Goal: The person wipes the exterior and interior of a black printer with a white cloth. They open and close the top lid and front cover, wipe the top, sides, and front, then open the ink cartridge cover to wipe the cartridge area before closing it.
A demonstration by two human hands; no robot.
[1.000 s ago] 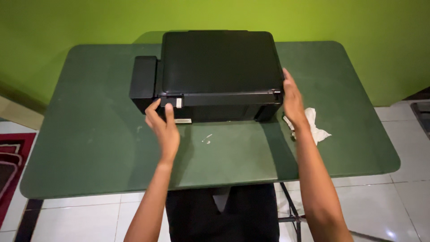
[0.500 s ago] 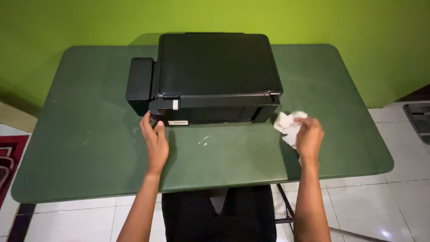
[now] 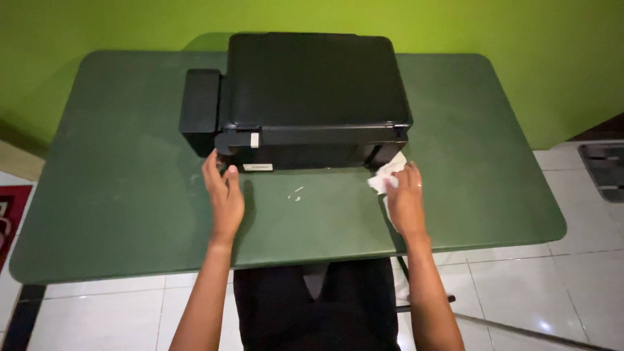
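A black printer (image 3: 312, 97) with a side tank box (image 3: 199, 110) stands on the far half of a green table (image 3: 117, 195). My left hand (image 3: 223, 195) rests flat on the table, its fingertips touching the printer's front left corner; it holds nothing. My right hand (image 3: 405, 198) presses a crumpled white tissue (image 3: 385, 174) onto the table just in front of the printer's front right corner.
A small white smear (image 3: 297, 193) marks the table between my hands. A green wall rises behind the table. White floor tiles lie below, with a red rug edge (image 3: 5, 214) at left and a metal table leg (image 3: 507, 328) at lower right.
My right hand left the printer's right side, picked up the tissue and carried it left to the printer's front right corner. My left hand dropped from the printer's front to the table.
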